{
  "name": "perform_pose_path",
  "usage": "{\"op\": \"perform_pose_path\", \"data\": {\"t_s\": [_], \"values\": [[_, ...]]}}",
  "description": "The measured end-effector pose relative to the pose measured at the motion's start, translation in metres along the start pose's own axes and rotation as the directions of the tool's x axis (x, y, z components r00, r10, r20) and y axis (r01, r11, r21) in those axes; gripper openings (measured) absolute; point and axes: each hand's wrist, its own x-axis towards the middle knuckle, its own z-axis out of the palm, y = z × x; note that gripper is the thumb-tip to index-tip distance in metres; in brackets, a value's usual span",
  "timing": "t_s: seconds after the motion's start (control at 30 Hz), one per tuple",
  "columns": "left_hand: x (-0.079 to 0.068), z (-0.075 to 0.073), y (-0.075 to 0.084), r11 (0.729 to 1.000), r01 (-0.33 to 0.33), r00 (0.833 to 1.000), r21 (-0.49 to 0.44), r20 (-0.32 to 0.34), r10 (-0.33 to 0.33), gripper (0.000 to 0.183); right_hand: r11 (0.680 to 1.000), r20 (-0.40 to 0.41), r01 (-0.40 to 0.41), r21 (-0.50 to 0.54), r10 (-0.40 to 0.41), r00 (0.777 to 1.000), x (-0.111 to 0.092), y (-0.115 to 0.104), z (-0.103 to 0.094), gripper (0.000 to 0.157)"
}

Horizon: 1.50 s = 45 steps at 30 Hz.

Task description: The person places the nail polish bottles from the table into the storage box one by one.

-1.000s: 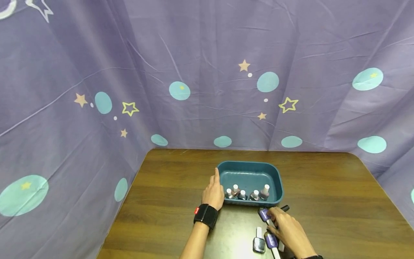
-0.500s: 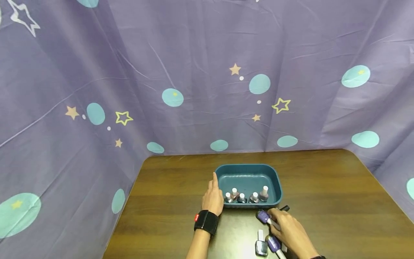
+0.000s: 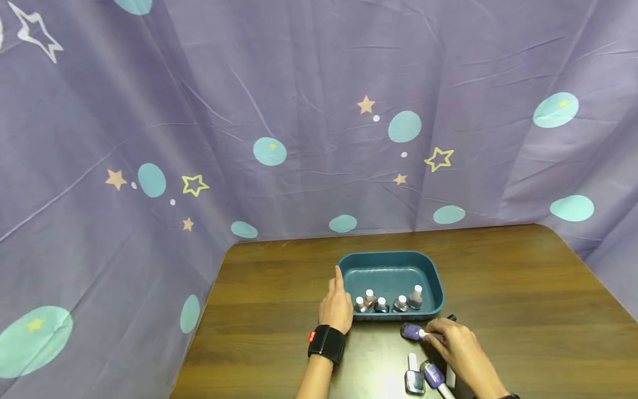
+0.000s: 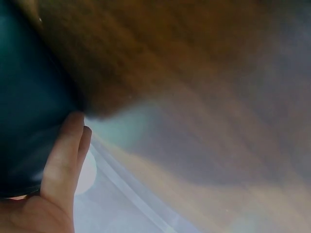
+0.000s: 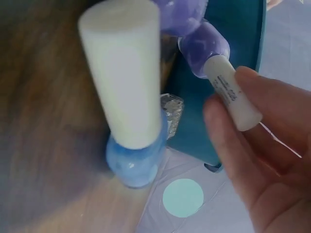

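My right hand (image 3: 459, 342) pinches the white cap (image 5: 232, 92) of a purple nail polish bottle (image 3: 411, 332) between thumb and finger, just in front of the tray. In the right wrist view its purple body (image 5: 201, 48) points away from the fingertips. My left hand (image 3: 336, 306) rests along the left side of the teal tray (image 3: 438, 277), fingers straight against its wall. Several nail polish bottles with white caps stand along the tray's near side. In the left wrist view, two fingers (image 4: 65, 150) lie along the tray wall.
Closer to me lie a grey nail polish bottle (image 3: 415, 382) and another purple bottle (image 3: 432, 374). A black cap (image 3: 451, 318) shows behind the right hand. The right wrist view shows a blue bottle (image 5: 136, 162) up close. A purple curtain (image 3: 309, 111) borders the wooden table (image 3: 269, 310).
My right thumb and fingers have taken hold of the purple bottle by its cap, and the bottle has swung to lie more sideways. The left hand stays at the tray.
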Motion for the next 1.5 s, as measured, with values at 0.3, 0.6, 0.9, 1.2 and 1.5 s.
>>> {"op": "perform_pose_path", "data": {"t_s": [0.3,0.6,0.9,1.2,1.5], "values": [[0.001,0.002,0.002,1.0,-0.016,1.0,-0.005,0.011,0.016,0.066,0.999,-0.074,0.046,0.002,-0.046,0.996,0.01,-0.006,-0.01,0.023],[-0.001,-0.003,0.0,1.0,0.01,0.999,-0.015,0.032,-0.01,0.066,0.998,-0.048,0.059,-0.006,-0.059,0.997,0.025,-0.018,-0.023,0.018],[-0.002,-0.003,0.0,1.0,0.015,0.999,-0.014,0.029,-0.015,0.066,0.996,-0.018,0.078,-0.04,-0.079,0.997,0.043,-0.023,-0.046,0.025],[-0.001,-0.003,0.0,1.0,0.019,0.999,-0.021,0.033,-0.019,0.065,0.992,-0.03,0.099,-0.08,-0.102,0.994,0.054,-0.021,-0.058,0.024],[-0.001,-0.002,-0.001,1.0,0.02,0.999,-0.018,0.032,-0.019,0.066,0.988,-0.053,0.112,-0.102,-0.118,0.992,0.064,-0.013,-0.06,0.022]]}}
